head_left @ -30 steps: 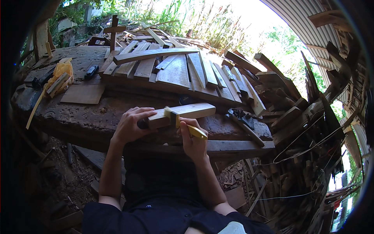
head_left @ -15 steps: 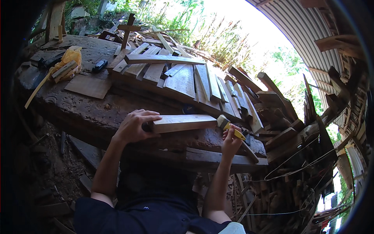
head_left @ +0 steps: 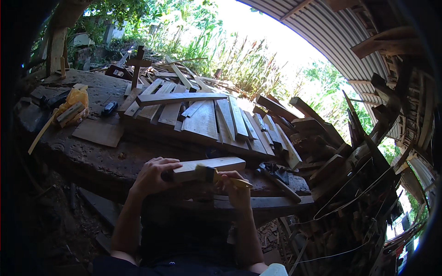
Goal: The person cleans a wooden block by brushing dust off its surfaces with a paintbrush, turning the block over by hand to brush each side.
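Observation:
A pale, squared wooden block (head_left: 221, 162) lies lengthwise before me at the near edge of the bench. My left hand (head_left: 154, 177) grips its left end, where a small dark rounded thing shows beside the fingers; I cannot make out what that is. In my right hand (head_left: 235, 187) is a paintbrush (head_left: 239, 183) with a yellow handle. Its pale bristles point left and lie against the near long side of the block, closer to the left end. The underside of the block is hidden.
Planks (head_left: 202, 120) lie in a row across the thick, rough bench (head_left: 87, 154). A wooden-handled tool (head_left: 285, 188) rests at right. At left are a yellow plastic bag (head_left: 78, 97), a small dark object (head_left: 109, 108) and a flat board (head_left: 99, 133). Scrap timber (head_left: 322, 138) is stacked at far right.
My right hand has moved left with the paintbrush, from the block's right end to its near side toward the left. The left hand keeps its hold. The whole view has shifted somewhat.

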Motion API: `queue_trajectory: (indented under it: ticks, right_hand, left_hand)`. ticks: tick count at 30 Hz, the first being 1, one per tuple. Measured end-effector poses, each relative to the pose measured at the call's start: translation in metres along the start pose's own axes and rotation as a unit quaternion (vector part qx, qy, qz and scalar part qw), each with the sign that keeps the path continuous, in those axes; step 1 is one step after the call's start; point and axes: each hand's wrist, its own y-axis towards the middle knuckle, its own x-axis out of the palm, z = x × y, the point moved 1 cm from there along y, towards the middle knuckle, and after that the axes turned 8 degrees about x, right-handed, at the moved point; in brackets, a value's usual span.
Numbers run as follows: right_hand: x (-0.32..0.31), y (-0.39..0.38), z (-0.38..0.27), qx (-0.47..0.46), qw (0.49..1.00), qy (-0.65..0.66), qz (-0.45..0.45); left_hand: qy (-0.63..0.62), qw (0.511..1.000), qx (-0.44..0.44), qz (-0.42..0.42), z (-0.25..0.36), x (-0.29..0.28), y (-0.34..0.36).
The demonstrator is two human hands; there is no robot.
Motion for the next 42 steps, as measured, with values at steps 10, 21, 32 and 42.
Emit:
queue_trajectory:
  ticks: [10,21,32,42]
  right_hand:
    - [-0.071,0.012,0.021,0.008,0.941,-0.234,0.244]
    - [0.016,-0.009,-0.005,-0.001,0.999,0.003,-0.041]
    - [-0.052,0.01,0.01,0.011,0.937,-0.258,0.235]
    - [0.039,-0.016,-0.035,-0.044,0.995,-0.038,-0.076]
  left_hand:
    - [0.0,1.0,0.007,0.0,-0.002,0.002,0.003]
    - [-0.009,1.0,-0.002,0.005,-0.003,0.005,0.003]
    - [0.0,1.0,0.005,0.006,-0.003,0.001,0.004]
    - [0.007,1.0,0.014,0.005,0.0,0.003,0.004]
